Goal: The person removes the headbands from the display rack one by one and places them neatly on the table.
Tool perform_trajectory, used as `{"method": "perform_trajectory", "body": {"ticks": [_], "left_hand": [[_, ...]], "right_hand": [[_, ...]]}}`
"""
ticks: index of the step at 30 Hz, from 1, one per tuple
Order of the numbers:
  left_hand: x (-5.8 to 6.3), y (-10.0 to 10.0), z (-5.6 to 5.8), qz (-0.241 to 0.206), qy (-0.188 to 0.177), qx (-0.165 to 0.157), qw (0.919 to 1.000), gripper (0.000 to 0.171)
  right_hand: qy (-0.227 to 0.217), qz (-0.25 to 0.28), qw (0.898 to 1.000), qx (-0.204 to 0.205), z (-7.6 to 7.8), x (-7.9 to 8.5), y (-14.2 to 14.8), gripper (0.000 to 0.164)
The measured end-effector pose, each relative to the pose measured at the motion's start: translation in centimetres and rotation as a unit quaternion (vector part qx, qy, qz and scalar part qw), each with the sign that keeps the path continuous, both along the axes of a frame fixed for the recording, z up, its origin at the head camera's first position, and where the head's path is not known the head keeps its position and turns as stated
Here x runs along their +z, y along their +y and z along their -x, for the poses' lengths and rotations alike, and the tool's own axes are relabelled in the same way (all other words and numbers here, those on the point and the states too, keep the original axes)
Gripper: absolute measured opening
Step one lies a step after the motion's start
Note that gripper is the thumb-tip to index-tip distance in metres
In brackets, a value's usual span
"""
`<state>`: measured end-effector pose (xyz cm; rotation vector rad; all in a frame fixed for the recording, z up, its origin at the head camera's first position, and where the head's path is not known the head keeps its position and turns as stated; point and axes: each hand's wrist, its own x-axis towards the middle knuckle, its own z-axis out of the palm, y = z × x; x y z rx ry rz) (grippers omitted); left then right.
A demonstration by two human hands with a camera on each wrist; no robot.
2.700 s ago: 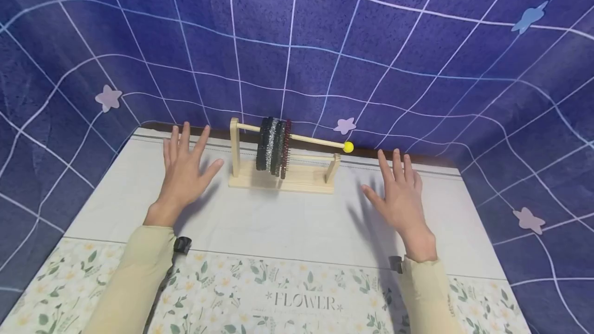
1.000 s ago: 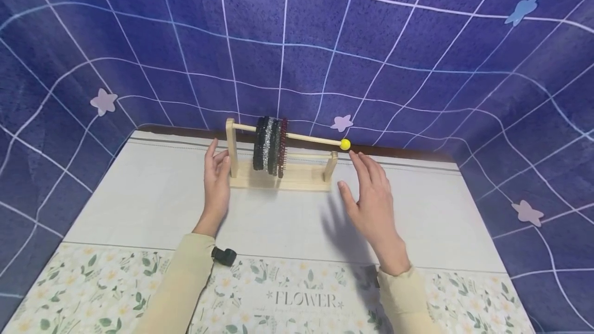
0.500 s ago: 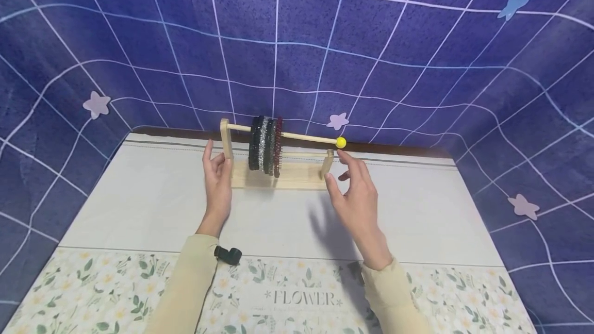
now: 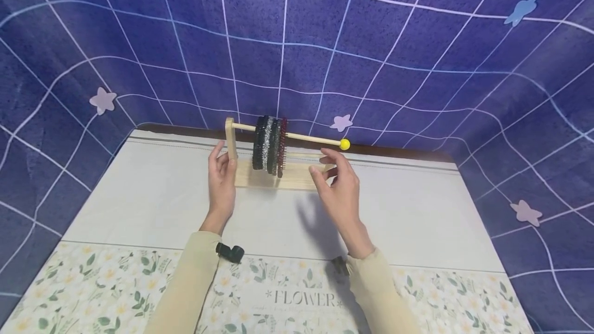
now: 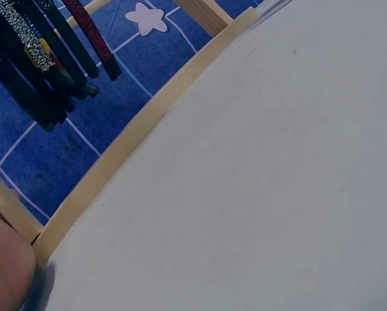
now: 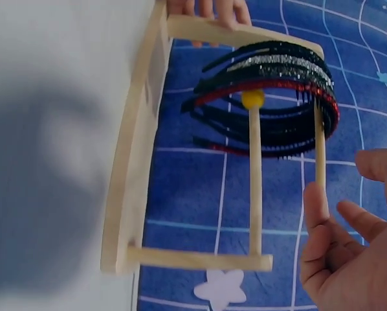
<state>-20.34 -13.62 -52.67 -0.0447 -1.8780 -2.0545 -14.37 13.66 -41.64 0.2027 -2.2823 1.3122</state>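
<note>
A light wooden headband stand (image 4: pixel 292 181) carries several headbands (image 4: pixel 269 146), black, silver-glittered and dark red, on its upper rod, which ends in a yellow ball (image 4: pixel 344 144). My left hand (image 4: pixel 221 187) grips the tall left post (image 4: pixel 231 140); in the right wrist view its fingers curl past the post's edge. My right hand (image 4: pixel 341 184) hovers in front of the short right post, fingers loosely bent, holding nothing visible. In the right wrist view its fingertips cover the upper rod's end, while the lower rod (image 6: pixel 255 181) with another yellow ball (image 6: pixel 252 98) shows fully.
The stand rests near the back of a white tabletop (image 4: pixel 153 189) with a floral front section (image 4: pixel 111 282) lettered FLOWER. Behind and at both sides hangs a blue gridded cloth (image 4: pixel 260 14) with star shapes. A dark edge strip (image 4: pixel 408 152) runs along the back.
My left hand has come in from the left and taken hold of the tall post. My right hand has moved left to the stand's right end, its fingers bending. The headbands keep their place.
</note>
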Motion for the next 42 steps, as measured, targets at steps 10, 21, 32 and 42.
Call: {"method": "perform_trajectory", "body": {"ticks": [10,21,32,42], "left_hand": [[0.0,0.0,0.0,0.021,-0.008,0.013,0.9997,0.05],[0.0,0.0,0.1,0.009,-0.006,0.007,0.9999,0.049],[0.1,0.0,0.0,0.009,-0.012,0.013,0.9998,0.048],[0.0,-0.1,0.0,0.014,-0.013,0.014,0.9997,0.05]], "right_hand": [[-0.028,0.082,0.995,0.048,1.3,0.3,-2.5,0.037],[-0.072,0.129,0.985,0.086,2.2,0.9,-4.1,0.034],[-0.12,0.128,0.979,0.102,2.9,0.9,-4.8,0.035],[-0.119,0.139,0.976,0.115,3.3,0.8,-5.5,0.038]]}}
